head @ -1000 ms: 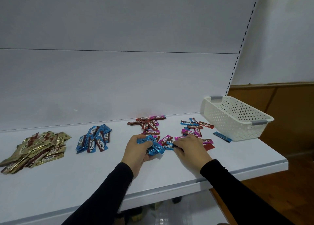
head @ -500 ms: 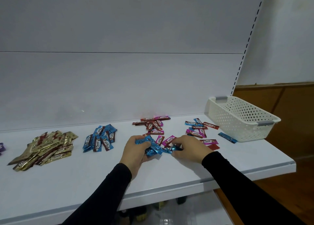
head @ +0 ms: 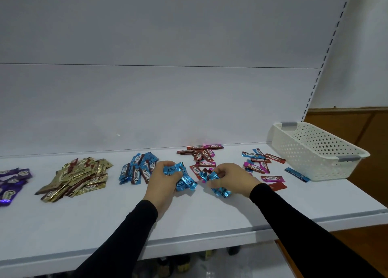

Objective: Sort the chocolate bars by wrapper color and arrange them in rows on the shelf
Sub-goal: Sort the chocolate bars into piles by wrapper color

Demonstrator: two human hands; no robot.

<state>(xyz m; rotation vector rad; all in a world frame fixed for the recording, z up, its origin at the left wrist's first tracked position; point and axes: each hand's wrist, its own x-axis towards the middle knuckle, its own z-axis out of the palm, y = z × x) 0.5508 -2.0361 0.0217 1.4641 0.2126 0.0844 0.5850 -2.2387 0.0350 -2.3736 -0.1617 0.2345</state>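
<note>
The purple pile [head: 12, 183] is cut off by the left edge of the view, so its count cannot be told, and the bars in the gold pile [head: 77, 178] and the blue pile [head: 137, 168] overlap too thickly to count. The left hand [head: 162, 182] grips a bunch of blue bars [head: 182, 178], its fingers curled round them and hiding most; how many it holds is unclear. The right hand [head: 232, 180] pinches a second bunch of blue bars [head: 216, 183], perhaps three or four, low over the white shelf [head: 210, 219]. Both hands are near its middle. Behind them lies an unsorted cluster of red and pink bars [head: 202, 152], and another mixed cluster [head: 261, 162] lies to the right. One single blue bar [head: 297, 174] lies just beside the one white basket [head: 327, 158], whose inside is only partly visible. Dim items below the shelf cannot be made out.
</note>
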